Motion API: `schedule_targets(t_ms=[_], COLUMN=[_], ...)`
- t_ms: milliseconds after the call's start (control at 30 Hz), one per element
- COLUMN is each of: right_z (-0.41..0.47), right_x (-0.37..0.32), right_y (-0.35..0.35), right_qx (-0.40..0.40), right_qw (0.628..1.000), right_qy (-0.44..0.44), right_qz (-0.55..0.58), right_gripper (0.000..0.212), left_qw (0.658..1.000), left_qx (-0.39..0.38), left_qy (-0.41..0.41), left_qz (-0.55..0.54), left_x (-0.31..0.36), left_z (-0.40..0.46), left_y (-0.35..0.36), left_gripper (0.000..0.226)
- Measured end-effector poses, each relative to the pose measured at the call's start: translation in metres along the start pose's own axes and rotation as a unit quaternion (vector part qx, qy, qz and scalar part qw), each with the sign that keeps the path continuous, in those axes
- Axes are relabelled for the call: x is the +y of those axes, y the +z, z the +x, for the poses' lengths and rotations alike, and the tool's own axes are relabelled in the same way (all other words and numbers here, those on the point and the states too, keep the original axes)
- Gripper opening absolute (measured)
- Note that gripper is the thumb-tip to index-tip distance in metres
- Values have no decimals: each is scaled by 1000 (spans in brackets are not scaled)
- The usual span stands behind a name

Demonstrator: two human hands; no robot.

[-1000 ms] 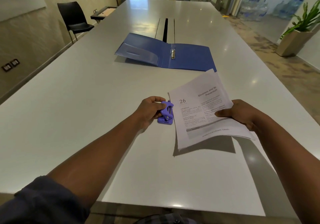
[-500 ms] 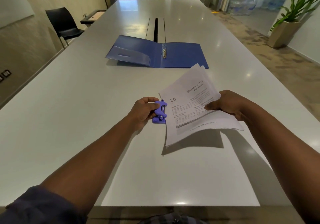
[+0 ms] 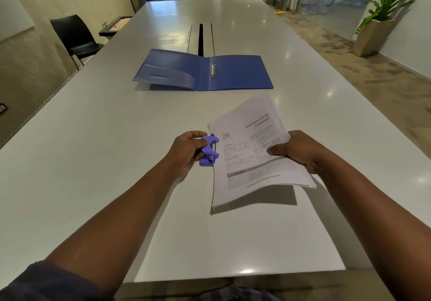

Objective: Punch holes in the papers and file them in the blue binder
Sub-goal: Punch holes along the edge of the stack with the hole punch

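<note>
A small purple hole punch [image 3: 209,150] stands on the white table, and my left hand [image 3: 186,152] grips it from the left. My right hand [image 3: 300,150] holds a thin stack of printed papers [image 3: 249,156] by its right edge, lifted off the table and tilted. The stack's left edge touches the punch's mouth. Farther back the blue binder [image 3: 235,73] lies open and flat, its metal rings [image 3: 213,68] at the spine, with nothing filed in it.
The long white table [image 3: 93,137] runs away from me, with a dark cable slot [image 3: 201,39] behind the binder. A black chair [image 3: 74,37] stands at the left. A potted plant [image 3: 377,23] stands on the floor at the right.
My right hand has brought the papers a little left, so their edge now meets the punch. My left hand stays on the punch. The camera has tilted slightly.
</note>
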State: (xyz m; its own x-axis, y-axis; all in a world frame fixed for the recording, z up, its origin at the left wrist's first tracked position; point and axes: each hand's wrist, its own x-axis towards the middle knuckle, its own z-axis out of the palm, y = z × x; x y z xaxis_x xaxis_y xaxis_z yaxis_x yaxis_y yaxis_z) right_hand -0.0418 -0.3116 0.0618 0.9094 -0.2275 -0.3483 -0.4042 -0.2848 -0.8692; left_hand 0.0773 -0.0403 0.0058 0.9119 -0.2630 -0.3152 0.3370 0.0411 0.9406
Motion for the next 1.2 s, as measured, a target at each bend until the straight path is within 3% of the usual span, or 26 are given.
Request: schedule_targets(t_ms=[667, 1200], right_z=[4, 29], right_x=[24, 31], right_y=[17, 14], right_qx=[-1, 2], right_qw=[995, 996], right_qy=[5, -5], right_qz=[103, 94], right_gripper=[22, 25], left_qw=[1000, 1000], left_qx=[3, -2], left_qy=[-6, -13], left_qz=[-7, -18], left_x=[0, 3], left_z=[0, -1], left_y=[1, 1], left_gripper=[13, 13])
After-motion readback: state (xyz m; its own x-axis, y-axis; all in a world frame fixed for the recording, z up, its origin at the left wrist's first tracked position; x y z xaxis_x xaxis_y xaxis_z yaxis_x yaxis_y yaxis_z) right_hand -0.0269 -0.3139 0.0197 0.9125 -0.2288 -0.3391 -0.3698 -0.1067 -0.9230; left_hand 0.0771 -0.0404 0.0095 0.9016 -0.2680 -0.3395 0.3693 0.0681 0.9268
